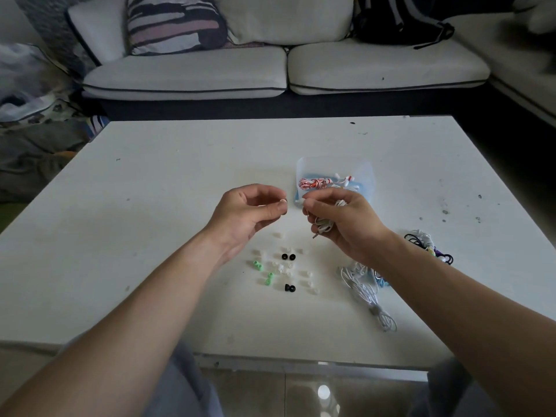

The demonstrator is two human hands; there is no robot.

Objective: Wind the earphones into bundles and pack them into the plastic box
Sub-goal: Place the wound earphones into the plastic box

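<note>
Winding judged nearly done: white bundle [326, 219] is gripped in right hand [346, 224]; earbud [283, 201], seemingly, is pinched by left hand [249, 212]. Placement into plastic box [365, 173] is called for next.

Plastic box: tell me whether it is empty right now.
No, a wound red-and-white earphone bundle lies inside the plastic box.

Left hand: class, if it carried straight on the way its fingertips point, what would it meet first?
Probably the white earbud pinched by the right hand; the left hand, pinching a white ear tip, points straight at it. Depth is unclear.
</note>
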